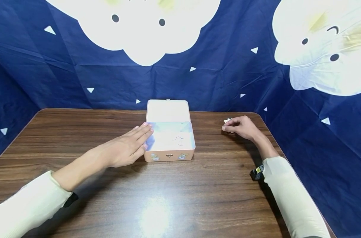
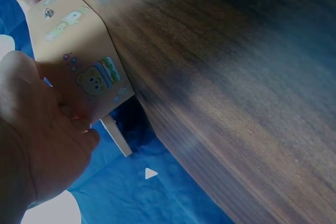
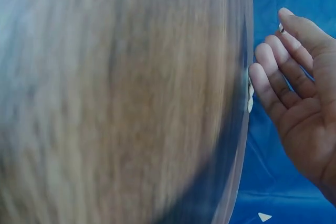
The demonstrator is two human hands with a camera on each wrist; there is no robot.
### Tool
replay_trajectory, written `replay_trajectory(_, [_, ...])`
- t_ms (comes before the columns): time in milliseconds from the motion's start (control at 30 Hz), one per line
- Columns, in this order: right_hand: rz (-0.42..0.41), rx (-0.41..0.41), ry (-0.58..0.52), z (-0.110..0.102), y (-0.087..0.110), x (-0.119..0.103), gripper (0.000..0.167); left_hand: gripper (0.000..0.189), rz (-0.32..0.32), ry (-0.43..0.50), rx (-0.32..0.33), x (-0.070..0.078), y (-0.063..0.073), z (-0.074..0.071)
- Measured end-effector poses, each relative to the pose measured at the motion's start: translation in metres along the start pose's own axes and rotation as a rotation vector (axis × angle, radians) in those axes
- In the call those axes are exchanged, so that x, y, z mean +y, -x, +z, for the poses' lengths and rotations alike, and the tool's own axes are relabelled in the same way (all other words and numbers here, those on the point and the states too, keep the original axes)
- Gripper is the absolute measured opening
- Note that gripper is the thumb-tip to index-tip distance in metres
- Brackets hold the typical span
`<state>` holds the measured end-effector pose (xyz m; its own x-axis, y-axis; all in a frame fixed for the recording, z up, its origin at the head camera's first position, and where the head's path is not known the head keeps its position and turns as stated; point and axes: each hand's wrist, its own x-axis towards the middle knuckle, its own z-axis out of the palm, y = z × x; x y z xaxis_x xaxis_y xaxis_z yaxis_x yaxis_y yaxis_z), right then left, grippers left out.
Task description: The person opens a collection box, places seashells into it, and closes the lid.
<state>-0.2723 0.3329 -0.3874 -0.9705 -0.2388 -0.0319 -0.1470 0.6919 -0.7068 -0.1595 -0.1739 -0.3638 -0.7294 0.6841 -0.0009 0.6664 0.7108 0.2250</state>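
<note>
Resting flat with straight fingers, the left hand (image 1: 126, 145) lies across the left rim of the peach hinged box (image 1: 175, 156), gripping nothing. The right hand (image 1: 242, 128) reaches far out to the right, wrist bent inward, thumb and index fingertip pinching a small pale piece (image 3: 281, 28), the other fingers loosely curved. That piece is mostly covered by the fingertips, its shape unclear; thin curved marks inside the box could be pieces or reflections. In the left wrist view the fingertips are hidden behind the hand. White pieces (image 1: 227, 120) sit just beyond the right hand, partly blocked by it. The box stands open near the wooden table's (image 1: 210, 188) back edge, lid (image 1: 168, 110) raised, before a blue cloud-print cloth (image 1: 109, 74).
</note>
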Motion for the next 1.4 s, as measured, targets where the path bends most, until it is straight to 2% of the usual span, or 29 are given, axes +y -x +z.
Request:
replay_trajectory(233, [-0.039, 0.064, 0.020, 0.006, -0.001, -0.011, 0.029, 0.064, 0.003, 0.004, 0.005, 0.000, 0.000, 0.000])
replay_trajectory(800, [-0.133, 0.113, -0.058, 0.037, -0.005, -0.041, 0.019, 0.063, 0.022, 0.001, 0.029, -0.002, 0.000, 0.002])
replay_trajectory(1033, [-0.165, 0.112, -0.113, 0.051, -0.007, -0.060, 0.017, 0.063, 0.026, 0.010, 0.022, -0.003, 0.000, 0.003])
replay_trajectory(1400, [-0.203, 0.073, -0.122, 0.064, 0.001, -0.094, 0.018, 0.063, 0.024, 0.008, 0.019, -0.003, 0.000, 0.005])
